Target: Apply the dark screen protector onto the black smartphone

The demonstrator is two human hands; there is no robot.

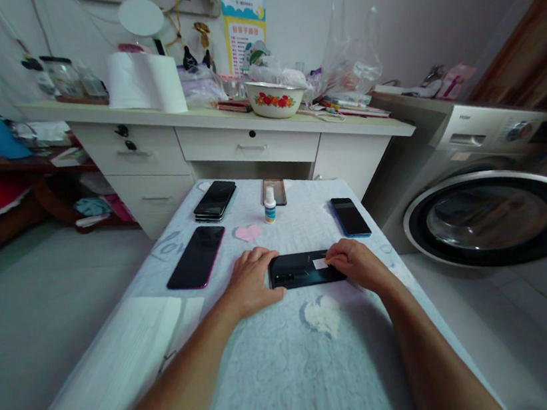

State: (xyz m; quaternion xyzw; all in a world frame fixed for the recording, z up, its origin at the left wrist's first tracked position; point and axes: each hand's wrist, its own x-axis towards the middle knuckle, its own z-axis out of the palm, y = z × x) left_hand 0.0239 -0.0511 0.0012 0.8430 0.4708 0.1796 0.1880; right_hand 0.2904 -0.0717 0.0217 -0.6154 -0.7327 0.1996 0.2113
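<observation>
A dark smartphone [297, 270] lies back side up on the cloth-covered table, its camera block toward the left end. My left hand [253, 280] grips that end, thumb along the near edge and fingers at the far edge. Over the right end, my right hand [356, 262] is closed, its fingertips pressed at a small white sticker [320, 263] on the phone's back. Whether the sticker's edge is lifted cannot be made out. Beyond the phone stand a small white-capped bottle [269, 205] and a phone case [274, 191].
Left on the table are a large black phone [196, 257] and a stack of phones [215, 200]. A blue-edged phone [350, 216] lies at the right. Behind stands a white desk [250, 144] with a flowered bowl [276, 99]; a washing machine [484, 197] is at right.
</observation>
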